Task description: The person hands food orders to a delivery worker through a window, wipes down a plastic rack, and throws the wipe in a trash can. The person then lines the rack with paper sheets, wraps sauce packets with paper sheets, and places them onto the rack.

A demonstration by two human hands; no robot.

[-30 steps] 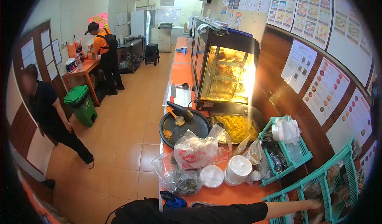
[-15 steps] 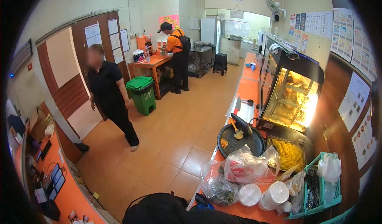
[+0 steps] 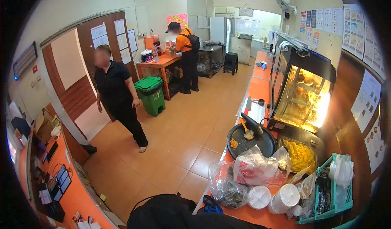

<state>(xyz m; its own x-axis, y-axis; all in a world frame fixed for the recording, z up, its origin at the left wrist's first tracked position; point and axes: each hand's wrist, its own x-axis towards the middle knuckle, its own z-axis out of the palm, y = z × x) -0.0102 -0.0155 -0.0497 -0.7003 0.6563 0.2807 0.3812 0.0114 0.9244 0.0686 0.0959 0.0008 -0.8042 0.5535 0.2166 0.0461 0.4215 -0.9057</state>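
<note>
Neither of my hands shows; only dark clothing [image 3: 163, 212] fills the bottom edge. A blue-and-black item [image 3: 211, 204] lies beside it at the counter's near edge; I cannot make out its kind. Just beyond are a clear plastic bag with dark green contents [image 3: 230, 193], a white lidded tub [image 3: 259, 197] and stacked white containers [image 3: 284, 198]. Behind them sits a red-and-white pack in clear plastic [image 3: 254, 170]. A dark stone mortar [image 3: 260, 145] holds a pestle [image 3: 251, 124], an orange-handled spatula [image 3: 246, 129] and orange paste. Yellow food fills a tray [image 3: 300, 156].
A lit glass display case [image 3: 305, 94] stands on the right counter, near a teal basket [image 3: 344, 198] of plastic bags. Across the tiled floor, a person in black [image 3: 118, 90] stands near a green bin [image 3: 150, 94]. A person in orange [image 3: 186, 46] works at a table. Left is another counter [image 3: 77, 188].
The whole scene has shifted slightly right in view as my head turned a little left. The person in black has moved slightly; objects on the counter stay in place.
</note>
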